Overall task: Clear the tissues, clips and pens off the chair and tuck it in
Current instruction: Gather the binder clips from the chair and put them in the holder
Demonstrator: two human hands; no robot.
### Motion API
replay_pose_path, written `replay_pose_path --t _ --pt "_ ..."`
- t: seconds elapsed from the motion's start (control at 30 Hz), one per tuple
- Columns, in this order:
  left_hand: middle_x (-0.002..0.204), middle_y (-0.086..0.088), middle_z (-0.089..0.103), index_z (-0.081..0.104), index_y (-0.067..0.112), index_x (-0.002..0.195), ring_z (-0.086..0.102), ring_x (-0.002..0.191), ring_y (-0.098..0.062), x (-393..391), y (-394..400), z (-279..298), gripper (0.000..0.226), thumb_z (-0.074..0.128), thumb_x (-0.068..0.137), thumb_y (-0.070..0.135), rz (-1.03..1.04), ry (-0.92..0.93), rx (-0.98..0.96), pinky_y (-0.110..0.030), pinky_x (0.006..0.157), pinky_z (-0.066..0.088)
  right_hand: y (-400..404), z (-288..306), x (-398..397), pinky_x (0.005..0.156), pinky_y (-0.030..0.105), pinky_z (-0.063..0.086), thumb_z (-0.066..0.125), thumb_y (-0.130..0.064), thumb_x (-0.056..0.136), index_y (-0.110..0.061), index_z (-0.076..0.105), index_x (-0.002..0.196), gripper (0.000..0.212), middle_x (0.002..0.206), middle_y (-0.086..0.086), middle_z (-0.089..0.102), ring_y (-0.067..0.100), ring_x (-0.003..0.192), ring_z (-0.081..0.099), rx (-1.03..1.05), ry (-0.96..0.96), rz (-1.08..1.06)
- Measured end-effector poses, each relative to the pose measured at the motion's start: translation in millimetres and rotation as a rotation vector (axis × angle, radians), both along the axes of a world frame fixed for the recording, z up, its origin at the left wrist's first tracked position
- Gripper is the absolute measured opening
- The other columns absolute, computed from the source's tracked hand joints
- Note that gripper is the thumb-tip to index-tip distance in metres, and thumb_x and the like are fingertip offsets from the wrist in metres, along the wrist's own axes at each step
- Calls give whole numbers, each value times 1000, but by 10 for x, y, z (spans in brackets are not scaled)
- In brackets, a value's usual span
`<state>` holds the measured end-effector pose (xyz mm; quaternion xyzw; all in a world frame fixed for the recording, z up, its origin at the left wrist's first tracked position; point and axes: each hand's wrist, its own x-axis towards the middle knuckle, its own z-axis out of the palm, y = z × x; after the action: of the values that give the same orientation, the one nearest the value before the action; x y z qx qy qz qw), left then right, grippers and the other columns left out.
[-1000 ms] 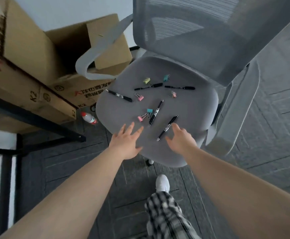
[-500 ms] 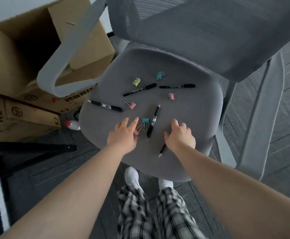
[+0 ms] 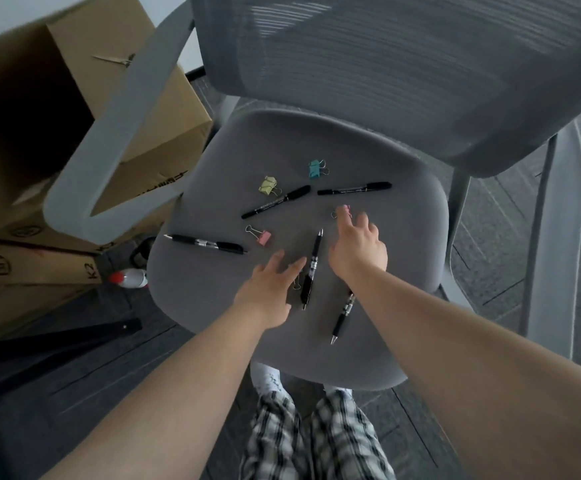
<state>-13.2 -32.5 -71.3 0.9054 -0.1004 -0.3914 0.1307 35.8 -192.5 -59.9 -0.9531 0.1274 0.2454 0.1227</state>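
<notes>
The grey office chair seat [image 3: 213, 296] carries several black pens and small binder clips. My left hand [image 3: 268, 292] lies flat with fingers apart, beside a black pen [image 3: 311, 268], and covers the clips next to it. My right hand [image 3: 358, 247] stretches further in, its fingertips at a pink clip [image 3: 345, 209]. It holds nothing that I can see. My right forearm crosses another pen [image 3: 342, 315]. Further off lie a pen [image 3: 206, 243] at the left, two markers [image 3: 277, 201] [image 3: 354, 188], a pink clip [image 3: 263, 236], a yellow clip [image 3: 269, 185] and a teal clip [image 3: 315, 168]. No tissues are visible.
Cardboard boxes [image 3: 40, 116] are stacked at the left behind the left armrest [image 3: 109, 150]. A bottle with a red cap [image 3: 128, 278] lies on the carpet by the seat. A black desk foot [image 3: 57, 341] runs along the lower left. The mesh backrest [image 3: 403, 64] and right armrest [image 3: 552, 237] close off the far side.
My right hand left the near pen and reached forward to the pink clip. My left hand slid forward over the clips beside the middle pen. The view came closer to the seat.
</notes>
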Motion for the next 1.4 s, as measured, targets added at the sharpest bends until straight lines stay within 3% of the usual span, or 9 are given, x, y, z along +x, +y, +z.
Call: replay_pose_path --t 0.2,0.4,0.5,0.8,0.93,1.07,1.13,1.27,1.4 --pt "150 -6 19 28 32 142 38 119 -33 -4 30 -157 64 52 87 9 -79 -151 7 -43 84 51 -3 -135 235 73 37 42 49 0 85 -28 29 142 66 143 3 32 29 124 40 44 12 7" --pt "128 -10 37 47 15 114 43 103 -29 -14 -6 -210 26 46 89 7 -76 -248 41 -36 61 42 -52 -225 264 67 35 40 48 5 86 -10 46 116 34 123 11 39 33 106 44 22 47 22" --pt "119 -10 37 46 11 110 41 101 -29 -36 -67 -221 24 44 88 3 -31 -242 99 -33 60 38 -48 -252 236 67 35 40 47 6 86 -8 44 110 28 119 13 39 31 89 41 61 49 1" --pt "109 -13 46 48 8 107 39 84 -28 46 -142 -167 26 41 86 -4 49 -202 146 -35 62 38 -40 -137 333 67 33 38 47 -6 89 -6 50 96 8 117 14 46 34 88 49 140 63 -45" --pt "103 -15 63 55 5 92 59 86 -36 243 -29 -101 17 39 90 9 188 -248 103 -34 64 40 17 -37 459 67 33 38 45 -7 85 -11 48 90 7 100 8 52 31 92 50 129 5 -74" --pt "109 -16 66 53 5 115 62 92 -38 441 98 -72 29 40 90 14 218 -299 69 -38 72 48 87 -7 627 56 29 35 42 -17 88 -12 43 93 7 82 4 53 30 77 51 140 -90 -150" --pt "101 -18 67 49 5 110 62 89 -40 510 131 -70 24 42 89 13 220 -322 31 -39 70 48 125 -27 698 53 28 35 42 -19 93 -10 46 102 14 77 4 54 30 73 53 151 -133 -137" --pt "95 -17 68 50 6 105 61 84 -40 622 168 -82 19 42 90 15 213 -377 27 -35 63 42 193 -93 831 61 33 38 46 -23 98 -8 46 122 28 106 12 60 31 86 59 166 -178 -62" --pt "83 -17 67 53 5 100 59 76 -38 718 212 -119 19 47 91 21 304 -418 55 -33 59 39 245 -152 928 62 35 41 52 -24 97 -11 43 127 34 125 13 47 35 92 62 197 -220 -91"
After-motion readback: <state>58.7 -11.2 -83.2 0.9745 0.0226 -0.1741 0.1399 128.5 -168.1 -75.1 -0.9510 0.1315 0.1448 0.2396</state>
